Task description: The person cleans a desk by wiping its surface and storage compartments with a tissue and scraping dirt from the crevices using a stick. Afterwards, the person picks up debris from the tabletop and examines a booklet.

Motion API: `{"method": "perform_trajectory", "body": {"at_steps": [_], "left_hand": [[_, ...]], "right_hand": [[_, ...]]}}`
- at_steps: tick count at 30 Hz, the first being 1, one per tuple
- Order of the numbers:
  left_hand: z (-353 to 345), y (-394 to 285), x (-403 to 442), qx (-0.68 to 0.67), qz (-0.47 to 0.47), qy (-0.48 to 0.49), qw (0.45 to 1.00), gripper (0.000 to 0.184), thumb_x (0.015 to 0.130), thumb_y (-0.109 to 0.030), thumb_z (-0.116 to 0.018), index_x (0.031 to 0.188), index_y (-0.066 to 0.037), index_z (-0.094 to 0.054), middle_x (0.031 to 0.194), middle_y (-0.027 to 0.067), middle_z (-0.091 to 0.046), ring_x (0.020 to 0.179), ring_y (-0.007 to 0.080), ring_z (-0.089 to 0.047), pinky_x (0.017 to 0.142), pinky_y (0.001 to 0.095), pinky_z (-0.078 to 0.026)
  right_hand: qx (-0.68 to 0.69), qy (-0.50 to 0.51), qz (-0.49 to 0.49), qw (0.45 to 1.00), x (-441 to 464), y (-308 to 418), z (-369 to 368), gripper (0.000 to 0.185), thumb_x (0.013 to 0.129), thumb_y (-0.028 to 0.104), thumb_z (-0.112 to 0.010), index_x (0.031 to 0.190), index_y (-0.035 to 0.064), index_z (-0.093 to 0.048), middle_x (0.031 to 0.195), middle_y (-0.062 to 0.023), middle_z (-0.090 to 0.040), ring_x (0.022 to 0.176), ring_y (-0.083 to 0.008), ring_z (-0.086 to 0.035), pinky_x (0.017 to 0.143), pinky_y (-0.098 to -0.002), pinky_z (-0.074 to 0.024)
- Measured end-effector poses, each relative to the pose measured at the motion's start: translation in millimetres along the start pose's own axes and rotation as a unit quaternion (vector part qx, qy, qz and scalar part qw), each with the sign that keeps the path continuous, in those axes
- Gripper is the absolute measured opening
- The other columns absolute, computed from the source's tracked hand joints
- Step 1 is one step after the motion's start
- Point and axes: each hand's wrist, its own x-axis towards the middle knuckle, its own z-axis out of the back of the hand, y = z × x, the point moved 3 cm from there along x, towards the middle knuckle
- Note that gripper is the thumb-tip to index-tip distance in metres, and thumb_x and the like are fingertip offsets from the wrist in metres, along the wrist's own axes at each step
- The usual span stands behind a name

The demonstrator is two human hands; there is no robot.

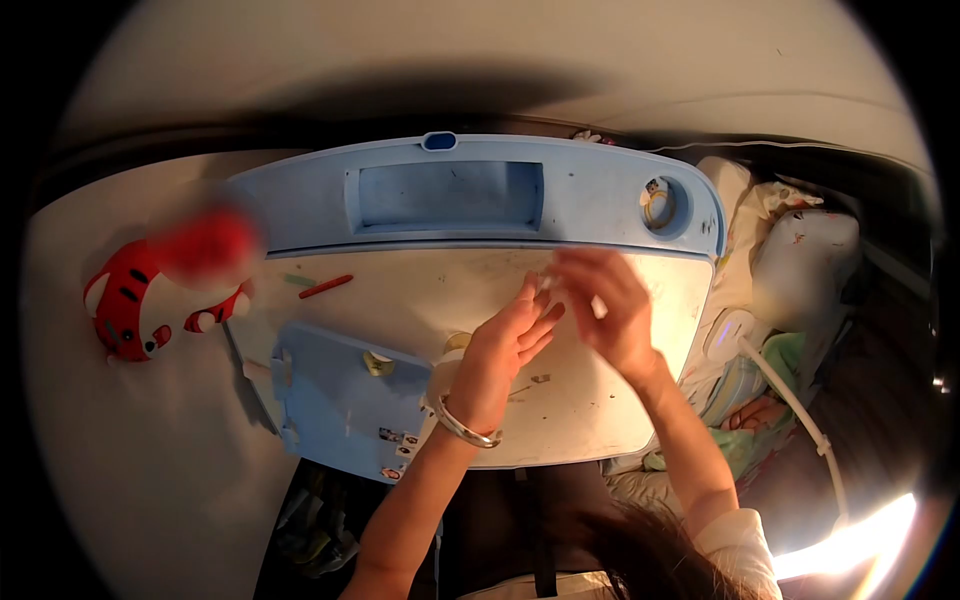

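Observation:
My left hand is held palm up over the white desk top, its fingers stretched out and apart. A silver bangle circles that wrist. Close by on the right is my right hand, its fingers bent toward the left fingertips and smeared by motion. Between the two hands shows a small whitish thing, too blurred to name. Which hand touches it, I cannot tell. Behind my left wrist a pale rounded object is partly hidden.
A blue panel with stickers lies on the desk's left. A red crayon-like stick sits behind it. The desk's blue rear ledge has a tray recess and a round holder. A red-and-white plush toy is left; a lit lamp right.

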Motion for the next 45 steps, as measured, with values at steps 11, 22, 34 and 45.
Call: {"method": "perform_trajectory", "body": {"at_steps": [11,22,34,45], "left_hand": [[-3.7,32.4,-25.1,0.160,-0.042,0.054,0.985,0.037,0.100,-0.017,-0.045,0.130,0.004,-0.049,0.120,0.0158,-0.060,0.113,0.0220,-0.058,0.100,0.0335,-0.044],[27.2,-11.5,-36.8,0.231,-0.161,-0.047,0.958,0.029,0.097,-0.014,-0.049,0.117,0.004,-0.059,0.105,0.0141,-0.066,0.099,0.0188,-0.063,0.091,0.0312,-0.049],[116.8,-68.4,-41.7,0.470,-0.392,-0.254,0.749,0.018,0.089,-0.002,-0.059,0.105,-0.001,-0.066,0.102,0.0088,-0.069,0.090,0.0148,-0.066,0.079,0.0263,-0.053],[111.7,-61.5,-40.0,0.602,-0.440,-0.186,0.640,0.017,0.086,-0.001,-0.062,0.103,0.000,-0.066,0.099,0.0079,-0.068,0.086,0.0150,-0.065,0.079,0.0261,-0.050]], "right_hand": [[-0.230,-0.102,0.151,0.956,66.7,-47.5,-13.2,0.026,0.066,-0.009,-0.061,0.088,0.0044,-0.066,0.091,-0.0088,-0.058,0.081,-0.0272,-0.055,0.070,-0.0365,-0.0488],[-0.023,0.118,0.009,0.993,-18.7,-13.9,-1.4,0.020,0.072,-0.009,-0.064,0.088,0.0027,-0.066,0.092,-0.0101,-0.059,0.083,-0.0277,-0.058,0.071,-0.0357,-0.0497],[-0.065,0.123,0.085,0.987,-61.0,-1.9,-23.6,0.035,0.063,-0.012,-0.060,0.094,0.0031,-0.067,0.095,-0.0099,-0.058,0.088,-0.0284,-0.057,0.073,-0.0360,-0.0512],[-0.091,0.100,0.138,0.981,-60.0,-6.6,-39.6,0.035,0.061,-0.009,-0.064,0.093,0.0038,-0.065,0.094,-0.0082,-0.059,0.091,-0.0271,-0.056,0.078,-0.0372,-0.0484]]}}
